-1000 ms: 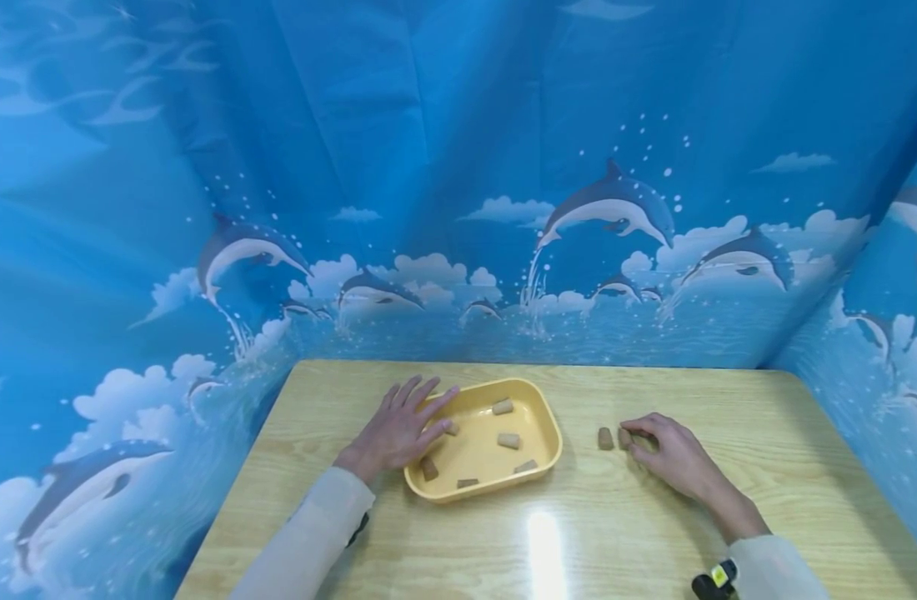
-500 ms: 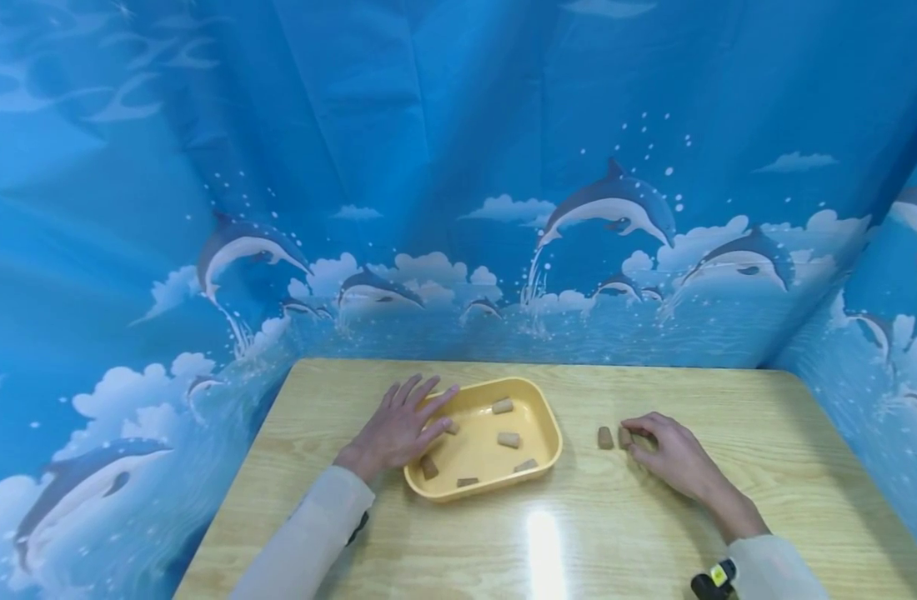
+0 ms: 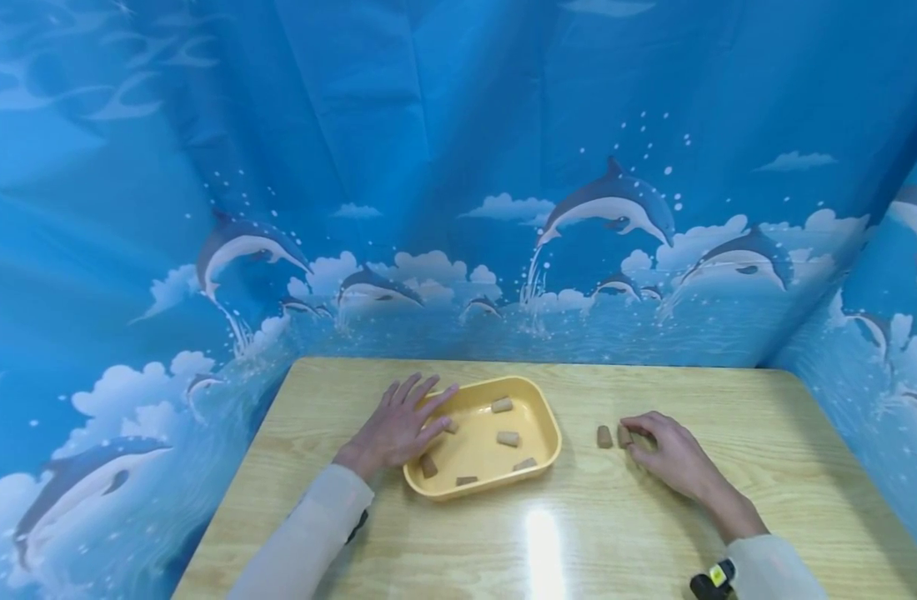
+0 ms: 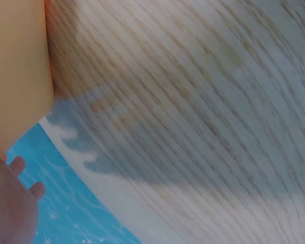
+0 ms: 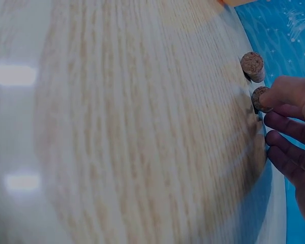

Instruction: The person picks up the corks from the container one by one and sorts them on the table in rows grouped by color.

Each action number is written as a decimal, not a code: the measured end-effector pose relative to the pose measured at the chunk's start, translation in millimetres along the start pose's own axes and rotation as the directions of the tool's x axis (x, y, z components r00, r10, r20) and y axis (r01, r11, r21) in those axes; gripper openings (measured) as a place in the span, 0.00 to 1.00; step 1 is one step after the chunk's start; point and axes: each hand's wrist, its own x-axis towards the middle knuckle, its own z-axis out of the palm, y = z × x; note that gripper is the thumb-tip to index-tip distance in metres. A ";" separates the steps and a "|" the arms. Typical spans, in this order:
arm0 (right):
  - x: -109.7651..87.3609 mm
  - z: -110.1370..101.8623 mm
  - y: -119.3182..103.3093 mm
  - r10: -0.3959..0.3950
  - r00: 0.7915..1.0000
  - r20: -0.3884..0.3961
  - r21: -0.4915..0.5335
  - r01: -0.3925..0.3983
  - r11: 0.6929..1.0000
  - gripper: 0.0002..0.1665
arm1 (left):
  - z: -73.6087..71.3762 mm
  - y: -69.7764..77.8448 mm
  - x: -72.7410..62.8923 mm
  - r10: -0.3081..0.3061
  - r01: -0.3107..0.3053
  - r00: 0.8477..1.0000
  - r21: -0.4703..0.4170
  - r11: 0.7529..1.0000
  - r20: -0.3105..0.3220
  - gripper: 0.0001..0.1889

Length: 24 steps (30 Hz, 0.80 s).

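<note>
A yellow tray (image 3: 483,490) sits left of centre on the table, with several cork stoppers (image 3: 508,439) lying inside. My left hand (image 3: 391,432) rests over its left rim, fingers spread and straight. The left wrist view has the tray's outer wall (image 4: 18,71) and part of the left hand (image 4: 11,208). Right of the tray one cork stopper (image 3: 604,437) stands upright on the table. Close beside it my right hand (image 3: 672,458) pinches another cork stopper (image 3: 624,436) between thumb and index finger. In the right wrist view this pinched cork (image 5: 260,99) is partly covered by the fingers.
The pale wood-grain table (image 3: 623,542) reaches back to a blue curtain (image 3: 443,167) printed with dolphins. More of that curtain hangs along the left and right sides. A bright light reflection lies on the tabletop in front of the tray.
</note>
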 end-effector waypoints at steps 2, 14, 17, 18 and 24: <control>-0.2 0.1 -0.2 0.001 1.000 -0.003 -0.002 -0.001 1.000 0.27 | -0.3 0.1 -0.1 -0.003 0.003 1.000 0.005 1.000 0.001 0.34; 2.1 -6.1 -5.8 -0.025 0.998 -0.061 0.003 0.026 1.000 0.28 | -0.2 0.0 -0.2 -0.010 0.010 1.000 0.010 1.000 0.000 0.35; 5.6 -8.1 -10.1 -0.037 0.997 -0.071 0.015 0.038 0.999 0.27 | 0.4 -0.4 -0.2 -0.008 0.008 1.000 0.008 1.000 0.000 0.35; 6.6 -8.2 -11.8 -0.041 0.997 -0.071 0.020 0.043 0.999 0.27 | 0.6 -0.5 -0.2 -0.008 0.008 1.000 0.008 1.000 0.001 0.35; 15.7 -5.8 -31.7 -0.062 0.996 -0.058 0.026 0.063 0.998 0.26 | 1.2 -0.6 0.2 -0.013 0.013 1.000 0.014 1.000 0.007 0.35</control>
